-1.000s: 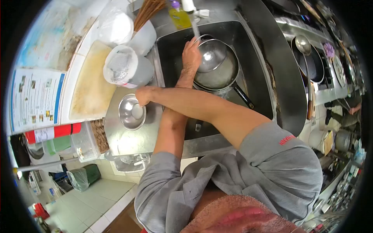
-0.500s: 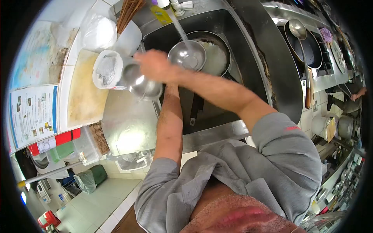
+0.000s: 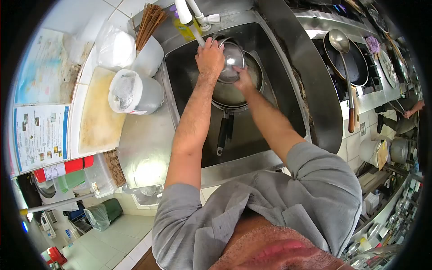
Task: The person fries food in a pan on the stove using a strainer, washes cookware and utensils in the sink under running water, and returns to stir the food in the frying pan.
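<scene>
A shiny metal bowl [image 3: 233, 60] is tilted between my hands over the sink, beneath the tap [image 3: 183, 12]. My left hand [image 3: 210, 57] grips its left edge, with the fingers curled at the rim. On the lower right side, my right hand [image 3: 244, 78] holds the bowl by its edge. A second rim seems to show behind the upper part, but I cannot tell if two bowls are stacked. Directly below, a frying pan [image 3: 227, 96] with a black handle [image 3: 222, 137] lies in the sink [image 3: 177, 81].
Left of the sink stands a cloudy plastic tub [image 3: 148, 96] on the metal counter [image 3: 146, 144]. Behind it, a bundle of thin sticks [image 3: 150, 22] rises from a white container. At right, a ladle [image 3: 344, 58] rests across a wok [image 3: 360, 67] on the stove.
My right hand has come from beside the plastic tub, where it held a metal bowl, to the sink. My left hand, formerly hidden behind my right forearm, now shows at the bowl.
</scene>
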`<move>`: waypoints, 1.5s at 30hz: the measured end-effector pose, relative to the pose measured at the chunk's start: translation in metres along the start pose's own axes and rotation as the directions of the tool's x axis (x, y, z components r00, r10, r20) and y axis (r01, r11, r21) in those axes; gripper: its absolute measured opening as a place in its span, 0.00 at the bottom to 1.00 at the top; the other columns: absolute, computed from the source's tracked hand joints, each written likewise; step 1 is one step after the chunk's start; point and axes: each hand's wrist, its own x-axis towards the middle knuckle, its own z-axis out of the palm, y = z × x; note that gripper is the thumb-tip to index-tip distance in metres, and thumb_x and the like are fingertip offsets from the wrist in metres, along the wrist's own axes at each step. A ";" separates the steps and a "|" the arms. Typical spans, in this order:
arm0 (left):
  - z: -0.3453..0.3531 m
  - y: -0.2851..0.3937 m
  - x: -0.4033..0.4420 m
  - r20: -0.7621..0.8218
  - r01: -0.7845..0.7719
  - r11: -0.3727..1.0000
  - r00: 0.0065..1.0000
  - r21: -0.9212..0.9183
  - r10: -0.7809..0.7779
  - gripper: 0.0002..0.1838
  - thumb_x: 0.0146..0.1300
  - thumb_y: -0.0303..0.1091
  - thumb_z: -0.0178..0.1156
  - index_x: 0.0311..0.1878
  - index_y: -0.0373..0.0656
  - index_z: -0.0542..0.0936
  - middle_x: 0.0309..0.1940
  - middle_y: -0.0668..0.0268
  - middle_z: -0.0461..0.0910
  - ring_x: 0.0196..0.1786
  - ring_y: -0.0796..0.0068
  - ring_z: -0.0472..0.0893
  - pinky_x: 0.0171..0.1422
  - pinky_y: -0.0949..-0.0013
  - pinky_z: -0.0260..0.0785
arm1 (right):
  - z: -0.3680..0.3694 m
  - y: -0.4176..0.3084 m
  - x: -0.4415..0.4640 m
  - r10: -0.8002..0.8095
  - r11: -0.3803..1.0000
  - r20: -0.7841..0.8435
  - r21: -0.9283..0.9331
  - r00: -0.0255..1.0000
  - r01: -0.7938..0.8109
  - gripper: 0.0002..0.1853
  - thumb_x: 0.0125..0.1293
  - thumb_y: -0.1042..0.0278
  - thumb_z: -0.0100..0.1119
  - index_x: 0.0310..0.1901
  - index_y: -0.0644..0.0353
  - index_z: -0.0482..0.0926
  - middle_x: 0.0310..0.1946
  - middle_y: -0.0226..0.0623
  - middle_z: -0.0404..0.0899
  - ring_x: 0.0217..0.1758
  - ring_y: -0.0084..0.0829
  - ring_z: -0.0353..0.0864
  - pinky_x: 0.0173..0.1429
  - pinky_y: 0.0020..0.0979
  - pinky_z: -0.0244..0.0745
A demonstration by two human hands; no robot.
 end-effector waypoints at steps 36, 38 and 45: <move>0.016 -0.026 0.019 0.341 -0.056 0.992 0.940 0.109 0.016 0.09 0.52 0.28 0.51 0.38 0.39 0.70 0.33 0.51 0.73 0.38 0.47 0.74 0.39 0.54 0.68 | 0.130 -0.082 0.117 -0.282 0.027 0.586 -0.787 0.760 0.617 0.26 0.51 0.59 0.58 0.53 0.56 0.67 0.52 0.49 0.63 0.56 0.47 0.65 0.58 0.36 0.62; 0.012 -0.041 0.027 0.149 0.054 0.994 0.988 -0.091 -0.040 0.06 0.51 0.26 0.54 0.32 0.37 0.68 0.33 0.48 0.71 0.37 0.46 0.73 0.40 0.54 0.65 | 0.132 -0.081 0.124 -0.325 0.231 0.462 -0.807 0.825 0.543 0.29 0.51 0.57 0.59 0.54 0.60 0.66 0.50 0.49 0.69 0.55 0.44 0.68 0.58 0.34 0.63; -0.024 -0.023 0.022 0.221 -0.047 0.989 0.972 -0.139 0.077 0.09 0.48 0.22 0.53 0.32 0.39 0.65 0.33 0.54 0.69 0.40 0.49 0.69 0.43 0.53 0.61 | 0.160 -0.097 0.111 -0.140 0.561 0.051 -0.819 0.989 0.122 0.23 0.49 0.53 0.59 0.41 0.64 0.76 0.44 0.47 0.75 0.49 0.40 0.73 0.53 0.34 0.67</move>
